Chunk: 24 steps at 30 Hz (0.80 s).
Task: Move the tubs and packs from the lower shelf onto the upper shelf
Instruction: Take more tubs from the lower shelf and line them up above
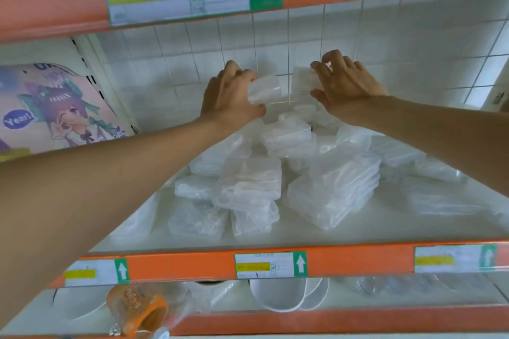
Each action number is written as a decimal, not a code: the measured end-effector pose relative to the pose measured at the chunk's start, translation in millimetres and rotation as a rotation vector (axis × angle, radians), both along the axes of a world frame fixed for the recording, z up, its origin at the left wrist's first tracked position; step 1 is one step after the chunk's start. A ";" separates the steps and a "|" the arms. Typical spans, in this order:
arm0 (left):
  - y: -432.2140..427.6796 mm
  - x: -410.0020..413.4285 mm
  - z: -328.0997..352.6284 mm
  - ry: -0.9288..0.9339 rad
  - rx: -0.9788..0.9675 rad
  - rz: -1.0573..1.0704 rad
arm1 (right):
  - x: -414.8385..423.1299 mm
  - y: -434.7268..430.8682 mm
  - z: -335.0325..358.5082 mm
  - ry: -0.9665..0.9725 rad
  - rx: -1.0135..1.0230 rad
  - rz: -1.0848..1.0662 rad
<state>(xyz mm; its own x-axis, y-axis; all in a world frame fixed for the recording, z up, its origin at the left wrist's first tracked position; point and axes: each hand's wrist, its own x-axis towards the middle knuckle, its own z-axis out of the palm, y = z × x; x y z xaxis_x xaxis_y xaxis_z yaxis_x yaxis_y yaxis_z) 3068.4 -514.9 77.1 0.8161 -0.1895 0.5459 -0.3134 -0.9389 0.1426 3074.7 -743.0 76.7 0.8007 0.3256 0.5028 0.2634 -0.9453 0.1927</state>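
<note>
left hand [228, 96] grips small clear plastic tub [265, 89], right hand [347, 82] grips clear plastic pack [303, 81], both near white shelf's [330, 234] back edge, contents unclear

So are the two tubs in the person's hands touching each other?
Apart. The head view shows a strip of wall tile between the left tub and the right tub.

both my arms stretch forward and up, bare. my left hand [231, 96] grips a clear tub [265, 89]; my right hand [348, 85] clasps a second tub [301, 81].
</note>
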 end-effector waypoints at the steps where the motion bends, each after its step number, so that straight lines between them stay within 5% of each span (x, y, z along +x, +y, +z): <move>1: 5.7 -6.0 -1.0 -0.015 0.005 -0.005 | -5.9 0.8 1.3 0.001 0.011 0.011; 12: 52.2 -88.9 -6.4 -0.132 0.108 -0.019 | -82.9 11.9 7.7 0.036 0.057 0.102; 24: 72.1 -198.4 25.7 -0.050 0.117 -0.110 | -187.7 24.4 17.3 0.033 -0.100 0.214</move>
<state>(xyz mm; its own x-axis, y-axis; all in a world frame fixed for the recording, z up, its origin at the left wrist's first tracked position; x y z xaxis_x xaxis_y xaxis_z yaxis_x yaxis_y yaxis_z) 2870.1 -442.8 102.8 0.7593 -0.3409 0.5543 -0.4191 -0.9078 0.0157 2887.1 -718.7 94.0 0.7234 0.5366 0.4344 0.4635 -0.8438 0.2706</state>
